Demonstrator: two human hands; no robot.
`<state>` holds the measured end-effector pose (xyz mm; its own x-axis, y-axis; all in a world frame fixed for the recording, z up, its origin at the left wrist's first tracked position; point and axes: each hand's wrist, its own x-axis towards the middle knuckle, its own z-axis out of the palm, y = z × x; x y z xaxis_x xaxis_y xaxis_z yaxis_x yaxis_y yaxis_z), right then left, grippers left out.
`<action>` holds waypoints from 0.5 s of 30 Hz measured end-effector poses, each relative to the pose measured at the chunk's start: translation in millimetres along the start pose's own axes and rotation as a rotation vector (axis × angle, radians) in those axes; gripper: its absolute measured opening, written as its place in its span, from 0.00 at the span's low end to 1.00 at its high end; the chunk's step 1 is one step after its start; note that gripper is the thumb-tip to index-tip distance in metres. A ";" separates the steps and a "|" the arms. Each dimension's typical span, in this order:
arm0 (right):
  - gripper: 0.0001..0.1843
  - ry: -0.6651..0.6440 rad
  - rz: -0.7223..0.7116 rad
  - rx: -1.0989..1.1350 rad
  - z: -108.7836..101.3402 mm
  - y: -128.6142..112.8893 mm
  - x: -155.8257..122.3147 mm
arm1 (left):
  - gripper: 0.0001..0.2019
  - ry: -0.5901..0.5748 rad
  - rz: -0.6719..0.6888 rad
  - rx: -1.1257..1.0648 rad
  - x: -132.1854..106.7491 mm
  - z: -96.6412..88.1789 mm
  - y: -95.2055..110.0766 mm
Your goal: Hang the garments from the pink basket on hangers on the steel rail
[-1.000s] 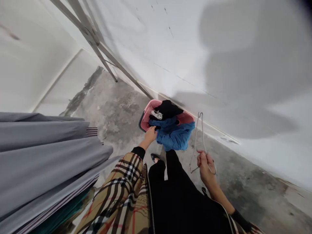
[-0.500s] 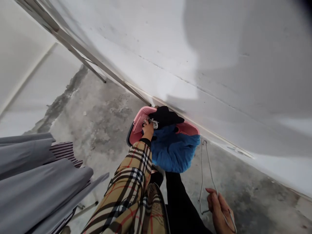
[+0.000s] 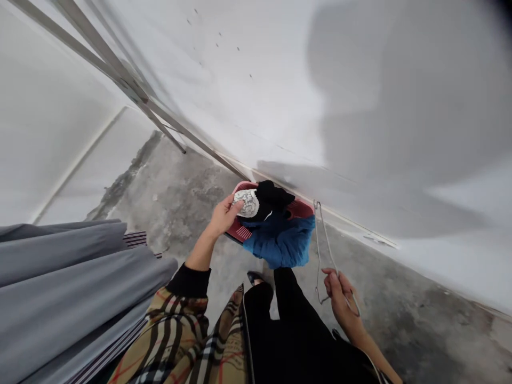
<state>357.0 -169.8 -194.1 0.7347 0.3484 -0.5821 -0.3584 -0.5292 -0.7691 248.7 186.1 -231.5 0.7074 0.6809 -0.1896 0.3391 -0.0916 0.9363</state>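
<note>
My left hand (image 3: pixel 226 215) pinches a rounded piece of white lace garment (image 3: pixel 246 202), shaped like a cup; the rest of it is hidden. It is held up over the left side of a pink basket (image 3: pixel 301 208). Black cloth (image 3: pixel 274 195) lies in the basket, and blue cloth (image 3: pixel 282 240) drapes over its near side. In my right hand (image 3: pixel 342 298) is a thin wire clothes hanger (image 3: pixel 319 256), its length pointing up towards the basket's right end.
Grey fabric (image 3: pixel 76 266) hangs at the left, with striped cloth (image 3: pixel 136 239) behind it. A metal pole frame (image 3: pixel 192 137) leans along the white wall (image 3: pixel 280 106) beyond the basket. Below is a grey concrete floor (image 3: pixel 180 197).
My left hand has come up out of the basket, moving left with the white lace garment. My right hand still holds the hanger, a little higher in view. The camera view has shifted.
</note>
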 end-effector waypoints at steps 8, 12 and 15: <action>0.24 -0.124 -0.210 0.065 10.6 -47.6 -5.4 | 0.19 0.357 0.196 -0.325 -88.5 -62.3 150.3; 0.23 -0.224 -0.338 0.073 18.6 -69.4 -9.2 | 0.13 0.619 0.392 -0.344 -156.4 -84.0 196.3; 0.23 -0.287 -0.421 0.048 25.3 -87.7 -12.4 | 0.12 0.767 0.387 -0.334 -210.6 -93.4 220.1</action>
<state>364.7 -108.1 -126.1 0.6353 0.7260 -0.2633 -0.0964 -0.2637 -0.9598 116.4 90.4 42.1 0.0893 0.9527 0.2906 -0.1160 -0.2798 0.9530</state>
